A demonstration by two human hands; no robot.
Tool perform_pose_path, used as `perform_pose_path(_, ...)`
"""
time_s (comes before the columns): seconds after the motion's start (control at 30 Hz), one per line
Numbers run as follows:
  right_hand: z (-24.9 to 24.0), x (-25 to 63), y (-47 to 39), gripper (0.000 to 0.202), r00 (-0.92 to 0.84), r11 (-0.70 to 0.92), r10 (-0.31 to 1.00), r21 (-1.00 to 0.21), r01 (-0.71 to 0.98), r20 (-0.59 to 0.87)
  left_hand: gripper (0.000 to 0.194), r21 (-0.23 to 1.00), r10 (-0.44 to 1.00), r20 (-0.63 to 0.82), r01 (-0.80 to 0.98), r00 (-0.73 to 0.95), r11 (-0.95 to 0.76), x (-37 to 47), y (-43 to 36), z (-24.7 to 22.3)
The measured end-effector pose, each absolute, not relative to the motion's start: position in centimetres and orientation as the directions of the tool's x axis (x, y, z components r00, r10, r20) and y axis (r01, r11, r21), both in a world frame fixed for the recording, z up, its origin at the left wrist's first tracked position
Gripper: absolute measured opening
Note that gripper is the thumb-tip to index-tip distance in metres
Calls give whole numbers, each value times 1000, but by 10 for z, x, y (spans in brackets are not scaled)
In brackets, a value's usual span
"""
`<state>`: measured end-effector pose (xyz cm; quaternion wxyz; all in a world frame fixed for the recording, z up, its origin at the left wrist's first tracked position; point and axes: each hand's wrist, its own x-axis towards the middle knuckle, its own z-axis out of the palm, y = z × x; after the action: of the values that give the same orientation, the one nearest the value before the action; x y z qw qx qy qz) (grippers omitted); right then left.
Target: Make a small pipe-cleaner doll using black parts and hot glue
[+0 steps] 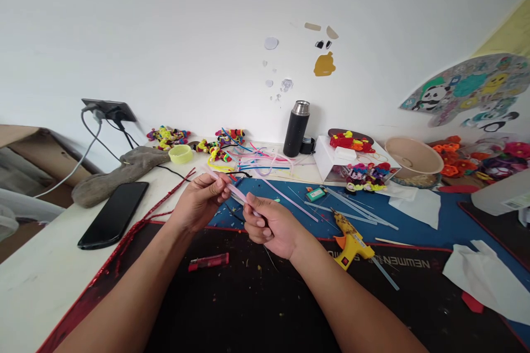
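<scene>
My left hand (202, 198) and my right hand (271, 223) are raised close together over the mat. Between them stretches a pale pink pipe cleaner (237, 193), perhaps more than one strand. The left thumb and fingers pinch it near its upper end. My right thumb presses it against curled fingers a little lower down. Below the hands, a red lighter (208, 262) lies on the black mat (232, 314). Right of my right hand rests a yellow glue gun (351, 242) with a clear glue stick in its back.
Loose coloured pipe cleaners (265, 167) lie behind the hands, near a black thermos (296, 129). At left are a phone (114, 215), red tinsel stems (143, 223) and a yellow bowl (180, 154). Glue sticks (364, 209), tissues (488, 273) and a white box (325, 161) sit to the right.
</scene>
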<state>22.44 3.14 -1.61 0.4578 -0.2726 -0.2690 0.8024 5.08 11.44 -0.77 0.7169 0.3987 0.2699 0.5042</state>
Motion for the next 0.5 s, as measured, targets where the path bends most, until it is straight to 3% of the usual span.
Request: perform_pose_path(0.5, -13, 225, 34, 55, -466, -492, 857, -621, -610, -221, 36, 821, 957, 86, -563, 278, 90, 44, 122, -6)
